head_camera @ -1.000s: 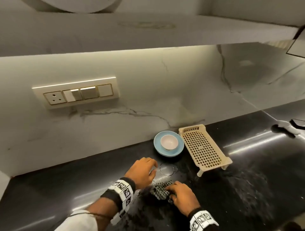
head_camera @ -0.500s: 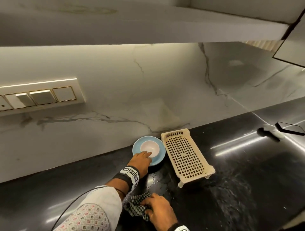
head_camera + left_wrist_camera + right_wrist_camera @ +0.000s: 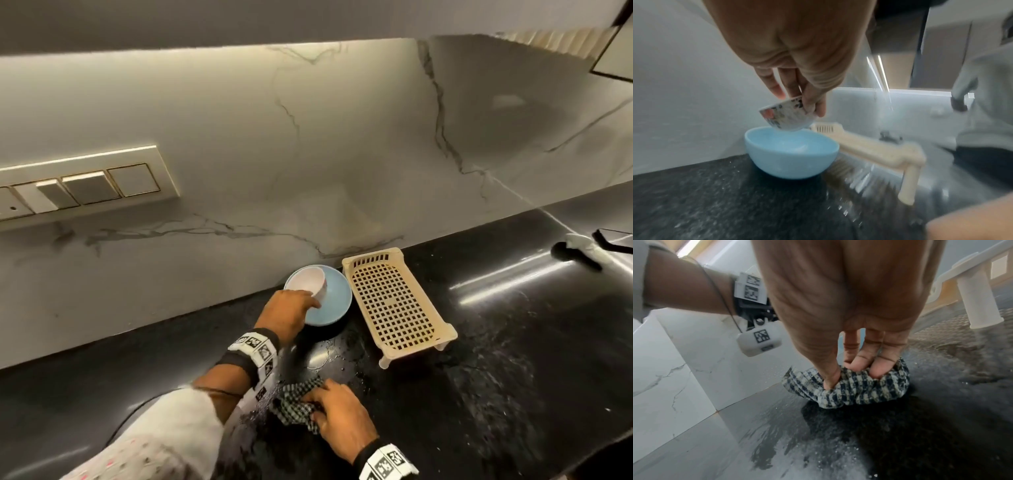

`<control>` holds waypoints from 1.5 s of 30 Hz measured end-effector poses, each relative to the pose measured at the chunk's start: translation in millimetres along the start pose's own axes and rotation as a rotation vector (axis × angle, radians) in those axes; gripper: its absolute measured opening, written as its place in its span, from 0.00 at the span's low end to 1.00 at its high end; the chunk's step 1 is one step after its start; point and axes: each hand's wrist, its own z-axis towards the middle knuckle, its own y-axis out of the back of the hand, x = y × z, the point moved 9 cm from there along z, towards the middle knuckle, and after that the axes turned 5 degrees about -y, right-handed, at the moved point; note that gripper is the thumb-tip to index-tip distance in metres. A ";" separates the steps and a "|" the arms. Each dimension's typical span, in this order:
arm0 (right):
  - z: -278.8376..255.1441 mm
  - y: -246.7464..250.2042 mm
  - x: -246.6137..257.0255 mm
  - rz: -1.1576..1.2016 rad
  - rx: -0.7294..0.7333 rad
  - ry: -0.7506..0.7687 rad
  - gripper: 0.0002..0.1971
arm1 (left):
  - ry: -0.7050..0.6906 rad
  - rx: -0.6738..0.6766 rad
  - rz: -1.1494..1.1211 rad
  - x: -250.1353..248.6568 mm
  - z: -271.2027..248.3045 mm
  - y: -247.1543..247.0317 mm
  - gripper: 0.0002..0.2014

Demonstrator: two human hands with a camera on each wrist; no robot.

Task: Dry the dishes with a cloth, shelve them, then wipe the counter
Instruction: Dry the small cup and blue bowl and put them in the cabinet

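My left hand (image 3: 291, 310) pinches a small white patterned cup (image 3: 310, 281) by its rim and holds it tilted just above a light blue bowl (image 3: 334, 305) that stands against the wall. In the left wrist view the cup (image 3: 786, 116) hangs over the blue bowl (image 3: 791, 154), with my fingers (image 3: 813, 104) on its rim. My right hand (image 3: 339, 416) grips a bunched checked cloth (image 3: 296, 402) and presses it on the wet black counter (image 3: 479, 394). The right wrist view shows the fingers (image 3: 861, 363) dug into the cloth (image 3: 851, 387).
A cream perforated dish rack (image 3: 394, 303) on short legs stands right of the bowl. Water is spread over the counter around the cloth and in front of the rack. A black-and-white object (image 3: 579, 248) lies at the far right. A switch panel (image 3: 82, 186) is on the marble wall.
My left hand reached from the counter to the bowl, took the small cup and lifted it out, tilted. My right hand stayed on the cloth. The head view shifted.
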 end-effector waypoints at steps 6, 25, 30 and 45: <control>-8.2 -11.6 17.9 -0.290 -0.037 0.113 0.25 | 0.298 -0.324 -0.759 17.2 -130.1 38.5 0.27; -116.7 77.3 180.9 0.281 -0.242 0.665 0.31 | 0.439 -0.517 -0.902 -28.0 -307.4 66.0 0.12; -89.6 93.0 162.9 0.529 -0.263 0.504 0.26 | 0.366 -0.481 -0.918 -34.2 -312.3 77.0 0.17; -99.1 125.3 156.3 0.750 -0.279 0.460 0.17 | 0.203 -0.510 -1.131 -54.1 -310.5 106.8 0.17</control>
